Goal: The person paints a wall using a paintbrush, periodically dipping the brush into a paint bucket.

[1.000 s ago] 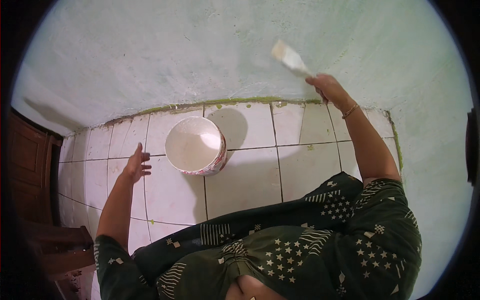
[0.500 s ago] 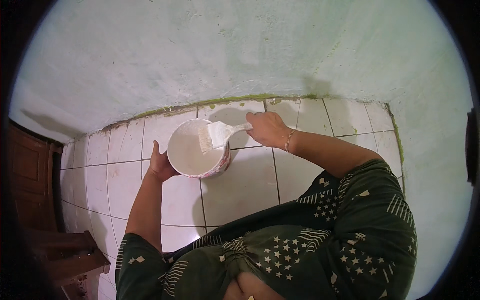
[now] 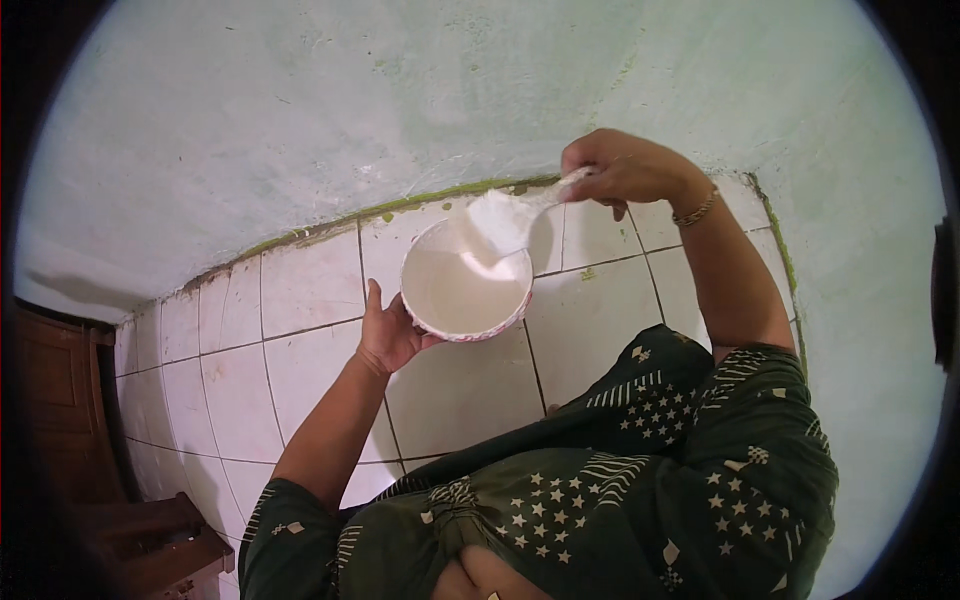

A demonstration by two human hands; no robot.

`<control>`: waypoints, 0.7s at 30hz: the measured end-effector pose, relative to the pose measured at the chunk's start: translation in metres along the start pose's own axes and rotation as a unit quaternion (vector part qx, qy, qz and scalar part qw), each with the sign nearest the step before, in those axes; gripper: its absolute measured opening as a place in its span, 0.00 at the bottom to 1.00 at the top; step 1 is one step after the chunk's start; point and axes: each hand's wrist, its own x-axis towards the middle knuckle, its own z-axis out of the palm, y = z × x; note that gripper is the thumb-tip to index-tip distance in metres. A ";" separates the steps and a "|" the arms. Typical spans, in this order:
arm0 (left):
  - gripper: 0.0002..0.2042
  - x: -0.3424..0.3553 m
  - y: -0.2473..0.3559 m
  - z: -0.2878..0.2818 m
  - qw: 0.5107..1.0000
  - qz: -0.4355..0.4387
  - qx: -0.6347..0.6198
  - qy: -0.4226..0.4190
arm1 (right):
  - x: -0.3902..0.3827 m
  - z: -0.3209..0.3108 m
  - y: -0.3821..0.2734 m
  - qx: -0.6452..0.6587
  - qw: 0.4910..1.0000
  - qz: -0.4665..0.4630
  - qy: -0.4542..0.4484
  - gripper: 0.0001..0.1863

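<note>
A round white bucket [image 3: 425, 315] with a red-patterned outside is held in front of me by my left hand [image 3: 388, 332]. The thumb of this hand points up beside the bucket, and its fingers go under the side, partly hidden. My right hand [image 3: 632, 172] grips the handle of a wide paintbrush [image 3: 500, 222] coated in white. The brush head is tilted over the bucket's far right rim, its bristles hanging down toward the inside. Pale, whitish material shows within the bucket; how deep it is I cannot tell.
Ahead stands a patchy pale green wall [image 3: 350, 110], with a green-stained edge along the white tile floor [image 3: 460, 400]. Another wall [image 3: 870, 300] rises on the right. At the left are a brown wooden door [image 3: 60, 390] and a low wooden piece of furniture [image 3: 165, 540].
The bucket and my left hand have shifted right. My right hand has moved up and to the right, bringing the brush from over the bucket's middle to its far right rim.
</note>
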 end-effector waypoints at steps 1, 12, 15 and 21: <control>0.46 0.000 -0.003 0.010 1.000 0.005 0.006 0.002 | -0.006 -0.003 0.001 0.001 1.000 0.000 -0.001 0.15; 0.40 0.012 -0.007 0.056 0.994 0.022 0.101 0.037 | 0.017 0.034 0.007 0.174 0.967 -0.053 0.177 0.14; 0.38 0.010 -0.004 0.057 0.993 0.019 0.097 0.066 | 0.021 0.042 -0.007 0.162 0.964 -0.122 0.174 0.13; 0.42 0.005 0.003 0.048 0.995 0.026 0.087 0.031 | 0.048 0.083 0.003 -0.015 0.979 -0.196 0.057 0.11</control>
